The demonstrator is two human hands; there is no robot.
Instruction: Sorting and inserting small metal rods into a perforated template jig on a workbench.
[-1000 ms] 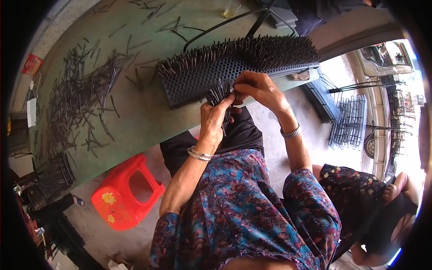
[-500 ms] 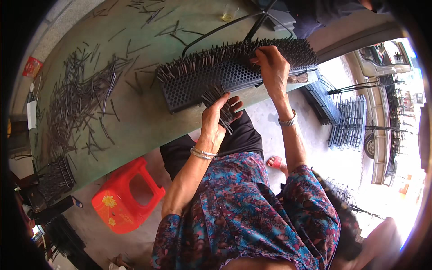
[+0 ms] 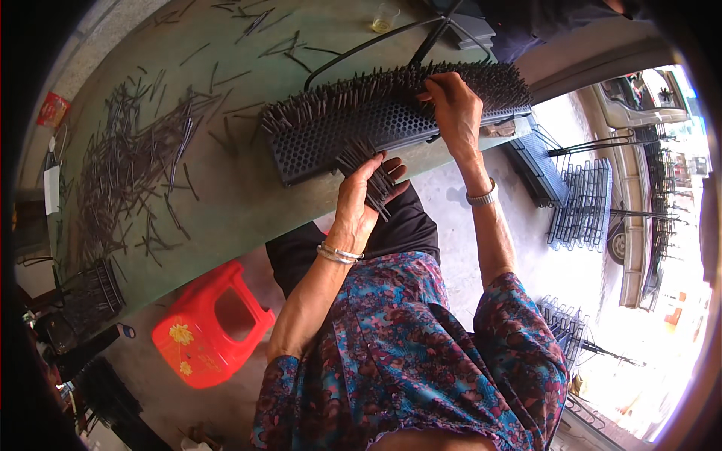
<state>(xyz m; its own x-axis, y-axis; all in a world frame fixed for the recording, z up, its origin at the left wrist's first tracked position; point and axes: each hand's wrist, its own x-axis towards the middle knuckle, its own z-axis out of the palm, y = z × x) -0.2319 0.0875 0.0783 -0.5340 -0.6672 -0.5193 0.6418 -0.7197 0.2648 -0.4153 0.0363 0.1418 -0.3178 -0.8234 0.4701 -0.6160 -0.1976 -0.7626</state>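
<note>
Along the table's near edge lies a long black panel (image 3: 316,154) pierced with rows of round holes. Thin dark rods (image 3: 338,101) stand upright, densely packed, in its far rows; the holes nearer me hold none. My left hand (image 3: 355,201), by the panel's front edge, is closed around a loose bundle of similar rods (image 3: 374,180). Over the panel's right half, my right hand (image 3: 459,113) has thumb and fingers pinched together among the standing rods. Whatever is between those fingertips is too small or hidden to make out.
Loose rods (image 3: 124,161) lie heaped across the green table (image 3: 226,188) to the left. A cup (image 3: 385,18) and a black metal frame (image 3: 353,52) are beyond the panel. A red stool (image 3: 197,338) stands below left; wire racks (image 3: 583,203) stand on the right.
My right hand has risen very slightly over the panel; my left hand keeps its bundle in place. The foot in a red sandal and another person at the lower right have gone from view.
</note>
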